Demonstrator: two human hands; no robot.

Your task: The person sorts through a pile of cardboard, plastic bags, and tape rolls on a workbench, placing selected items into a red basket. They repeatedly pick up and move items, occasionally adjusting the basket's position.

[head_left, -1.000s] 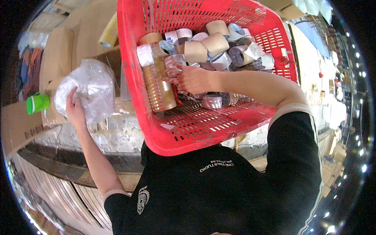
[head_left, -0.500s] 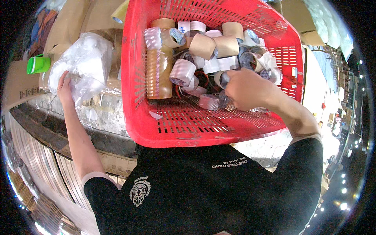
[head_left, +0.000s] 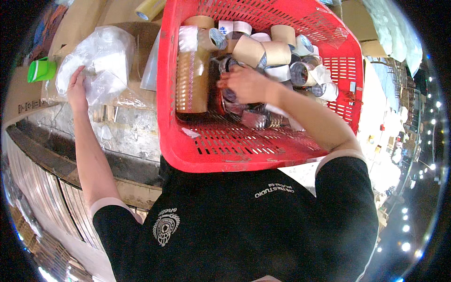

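Observation:
My left hand (head_left: 78, 89) rests against the near-left edge of a crumpled clear plastic bag (head_left: 110, 44); its fingers are stretched out. White contents show through the film. Inside a red slotted plastic basket (head_left: 221, 164), my right hand (head_left: 246, 84) reaches among loose tape rolls, fingers curled round a tape roll (head_left: 229, 66) that it largely covers. Tan tape rolls (head_left: 277, 52) and clear ones lie heaped behind and right of this hand. On the basket's left side stands a long brown column of tape (head_left: 192, 84), with smaller rolls at its far end.
The bag lies on brown cardboard (head_left: 134, 96), with a green plastic cup (head_left: 42, 70) to its left. Beyond the bag is a yellowish tape roll (head_left: 149, 9). A concrete ledge (head_left: 136, 127) runs below the cardboard. Pale plastic sheeting (head_left: 399, 33) hangs at the far right.
My right hand has moved left across the basket, from the right-hand rolls to those near the brown column. My left hand stays at the bag. The view has shifted slightly.

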